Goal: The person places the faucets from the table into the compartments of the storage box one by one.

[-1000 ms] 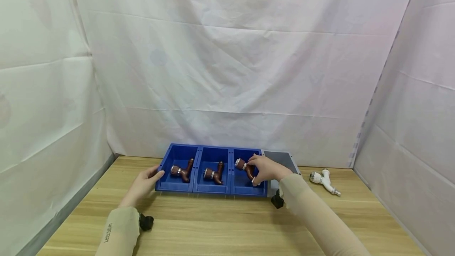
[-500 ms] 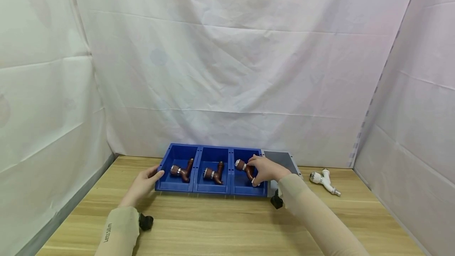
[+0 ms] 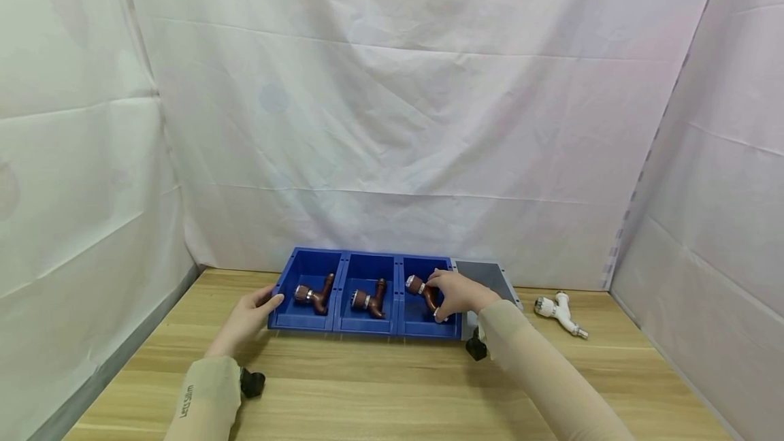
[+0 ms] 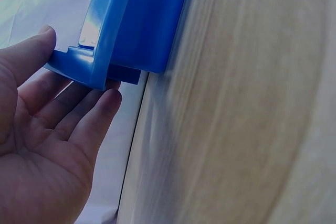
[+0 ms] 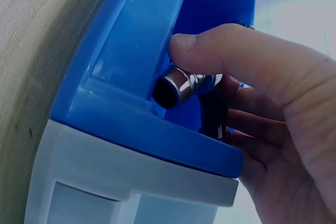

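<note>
Right hand (image 3: 461, 291) grips brown tap (image 3: 431, 298) in right blue bin (image 3: 413, 323)

The brown tap lies aslant inside the right blue bin, its ribbed knob toward the far left and its metal end (image 5: 185, 83) toward the near right. The right hand's thumb is set by that metal end and the other fingers come round from the far side, so the grip is narrow. Whether the tap touches the bin's floor cannot be told.

Just left, the middle blue bin (image 3: 364, 329) holds a second tap (image 3: 369, 302), and the left blue bin (image 3: 301, 324) a third tap (image 3: 316, 297); both are brown, with their knobs pointing left.

The left hand (image 3: 248, 318) pinches the outer edge of the left blue bin, thumb on the rim, fingers under and behind it.

A grey bin (image 3: 493, 279) adjoins the right blue bin, partly covered by the right arm. Farther right, a white tap (image 3: 560, 314) lies on the wooden bench (image 3: 367, 386), its knob to the left. Black devices sit at both wrists, and a pale sheet (image 3: 392, 121) hangs behind the row.
</note>
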`<state>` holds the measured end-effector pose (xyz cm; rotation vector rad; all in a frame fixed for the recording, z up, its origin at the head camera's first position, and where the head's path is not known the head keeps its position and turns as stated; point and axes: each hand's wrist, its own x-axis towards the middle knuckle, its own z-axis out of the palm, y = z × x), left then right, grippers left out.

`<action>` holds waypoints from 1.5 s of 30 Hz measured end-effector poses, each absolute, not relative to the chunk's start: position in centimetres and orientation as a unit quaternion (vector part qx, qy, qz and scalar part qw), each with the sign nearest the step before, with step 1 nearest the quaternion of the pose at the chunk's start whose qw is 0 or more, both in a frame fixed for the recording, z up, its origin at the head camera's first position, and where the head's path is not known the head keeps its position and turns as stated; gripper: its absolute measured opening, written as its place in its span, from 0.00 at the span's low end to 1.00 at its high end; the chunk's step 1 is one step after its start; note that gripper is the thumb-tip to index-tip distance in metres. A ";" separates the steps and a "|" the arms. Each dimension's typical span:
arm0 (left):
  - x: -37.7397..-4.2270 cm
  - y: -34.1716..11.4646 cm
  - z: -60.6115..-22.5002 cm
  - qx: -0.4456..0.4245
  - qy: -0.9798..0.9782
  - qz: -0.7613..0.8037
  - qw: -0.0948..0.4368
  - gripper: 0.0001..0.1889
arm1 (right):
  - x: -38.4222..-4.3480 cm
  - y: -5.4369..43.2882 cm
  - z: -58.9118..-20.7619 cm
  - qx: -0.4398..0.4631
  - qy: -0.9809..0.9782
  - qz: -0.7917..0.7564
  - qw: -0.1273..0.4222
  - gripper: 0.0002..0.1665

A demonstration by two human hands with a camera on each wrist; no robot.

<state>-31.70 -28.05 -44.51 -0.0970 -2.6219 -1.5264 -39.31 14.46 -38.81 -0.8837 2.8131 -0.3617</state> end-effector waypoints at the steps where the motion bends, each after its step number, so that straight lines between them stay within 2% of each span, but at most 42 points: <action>1: -31.7 -28.0 -44.5 -0.032 -0.862 -0.504 0.052 0.28 | -39.3 14.5 -38.8 -0.296 0.944 -0.121 0.085 0.40; 45: -31.8 -27.9 -44.5 -0.016 -0.860 -0.508 0.039 0.30 | -40.0 13.9 -39.8 -0.309 0.949 -0.038 0.056 0.35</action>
